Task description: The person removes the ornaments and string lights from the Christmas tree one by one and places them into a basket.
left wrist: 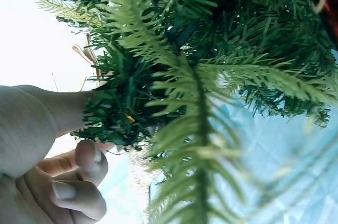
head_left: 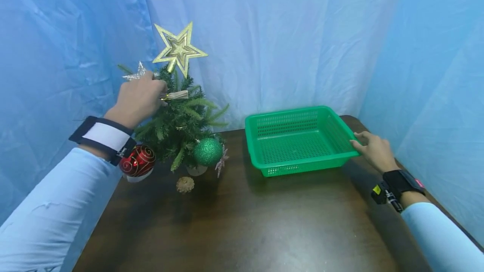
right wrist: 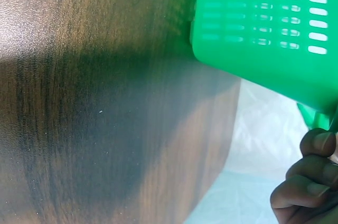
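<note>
A small artificial Christmas tree (head_left: 189, 116) stands at the left of the table, with a gold star (head_left: 179, 49) at its top. My left hand (head_left: 139, 98) grips the tree's upper part, thumb and fingers around the green needles (left wrist: 119, 108); its exact hold is partly hidden. Beside that hand are a silver star (head_left: 139, 72) and a beige ribbon bow (head_left: 177, 95). At the right, my right hand (head_left: 376, 150) holds the rim of an empty green plastic basket (head_left: 302, 166), thumb on top and curled fingers (right wrist: 301, 191) below.
A red bauble (head_left: 140, 160) and a glittery green bauble (head_left: 208, 152) hang low on the tree, near a pink snowflake ornament (head_left: 222, 160). A pale brown round ornament (head_left: 185, 184) is below them. Blue-white cloth (head_left: 264, 32) encloses the dark wooden table (head_left: 242, 226).
</note>
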`<state>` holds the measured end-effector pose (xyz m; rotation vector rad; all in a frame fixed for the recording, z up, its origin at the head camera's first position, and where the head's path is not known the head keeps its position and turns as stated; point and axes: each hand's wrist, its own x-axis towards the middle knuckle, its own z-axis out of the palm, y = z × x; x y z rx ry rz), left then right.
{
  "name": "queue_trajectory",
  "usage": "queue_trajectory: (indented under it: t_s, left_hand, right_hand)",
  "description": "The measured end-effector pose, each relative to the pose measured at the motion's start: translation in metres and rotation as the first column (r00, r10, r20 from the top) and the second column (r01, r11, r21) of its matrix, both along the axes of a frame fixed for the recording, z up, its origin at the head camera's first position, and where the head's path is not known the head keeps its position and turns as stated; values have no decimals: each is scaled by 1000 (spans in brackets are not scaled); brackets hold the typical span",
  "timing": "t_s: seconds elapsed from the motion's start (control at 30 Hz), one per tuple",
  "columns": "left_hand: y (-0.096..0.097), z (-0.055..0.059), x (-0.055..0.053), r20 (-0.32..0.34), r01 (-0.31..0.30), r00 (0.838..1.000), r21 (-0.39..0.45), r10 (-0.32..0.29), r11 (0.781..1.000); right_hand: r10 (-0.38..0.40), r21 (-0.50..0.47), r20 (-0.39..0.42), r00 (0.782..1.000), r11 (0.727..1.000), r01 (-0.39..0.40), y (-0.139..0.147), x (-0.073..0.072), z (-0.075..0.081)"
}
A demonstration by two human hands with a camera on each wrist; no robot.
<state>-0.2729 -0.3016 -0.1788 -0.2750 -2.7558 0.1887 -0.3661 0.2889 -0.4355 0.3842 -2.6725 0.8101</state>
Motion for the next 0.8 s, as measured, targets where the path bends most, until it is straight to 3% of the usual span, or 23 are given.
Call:
queue_trajectory:
  t_s: [0.2,0.47,0.8]
  left_hand:
    - [-3,-5,-1,-71,34,997,-19,-35,999]
    - [-6,-12,1,-204,104,973,-19,-106,994]
    - [-4,-12,6,-348,179,921,-16,-173,984]
  right_hand:
    - [12,-5,-2,1000,1000,-12,1,0,-1]
    - [19,-2,-19,1000,1000,-19,0,0,-2]
    - [30,7,-20,999,1000,-29,1,2,1]
